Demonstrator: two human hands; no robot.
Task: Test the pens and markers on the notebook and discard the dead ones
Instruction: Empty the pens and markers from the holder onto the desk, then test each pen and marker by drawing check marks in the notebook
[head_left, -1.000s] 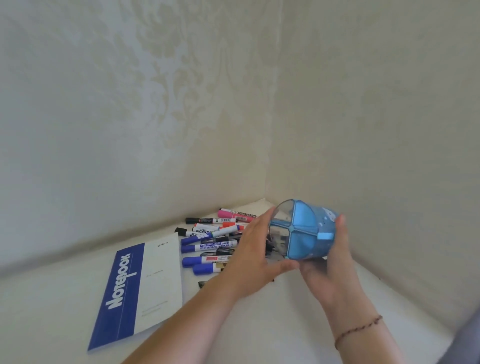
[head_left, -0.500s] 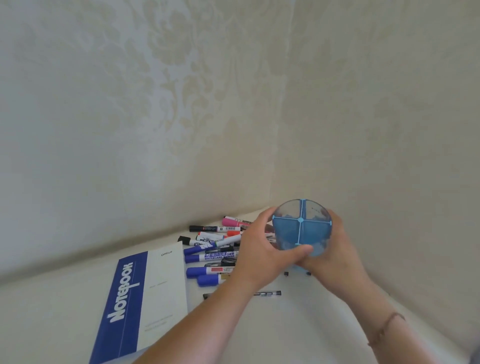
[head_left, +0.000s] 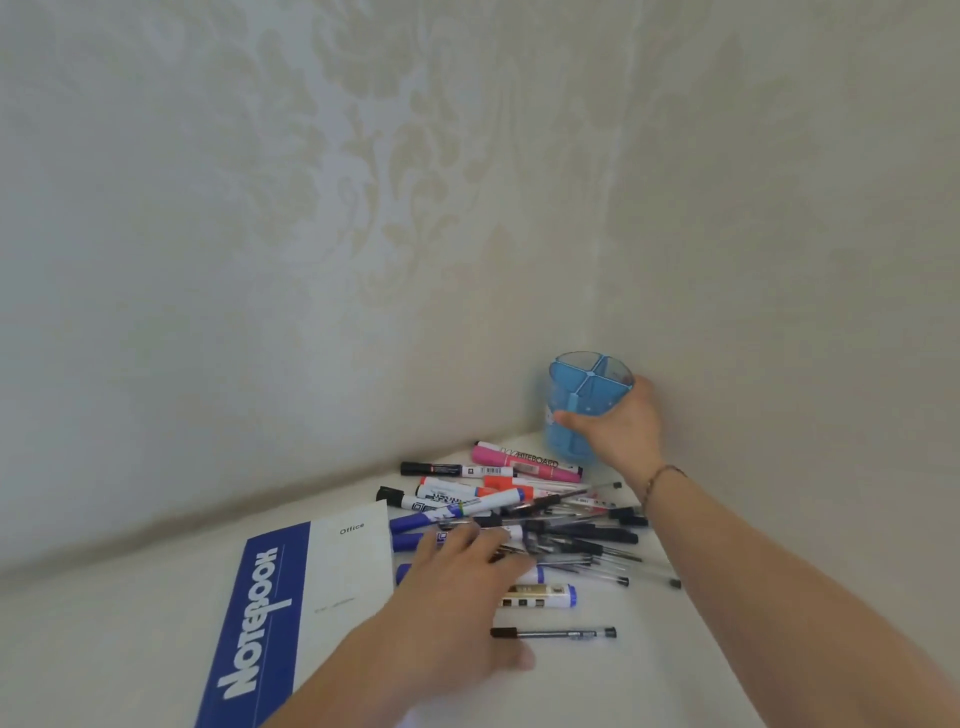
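Note:
A heap of markers and pens (head_left: 519, 514) lies on the white table near the wall corner; a pink whiteboard marker (head_left: 524, 460) sits at its far edge and a single black pen (head_left: 553, 633) lies apart in front. A closed blue-and-white notebook (head_left: 291, 603) lies to the left of the heap. My right hand (head_left: 623, 428) grips an upright blue pen holder (head_left: 587, 402) with divided, empty compartments, standing in the corner. My left hand (head_left: 457, 587) hovers with spread fingers over the near side of the heap, hiding some markers.
Two patterned beige walls meet in a corner right behind the pen holder. The white table (head_left: 130, 623) stretches toward me and to the left of the notebook.
Both hands held the tipped holder before. Now it stands upright in the corner in my right hand alone, and my left hand has come down over the spilled pens.

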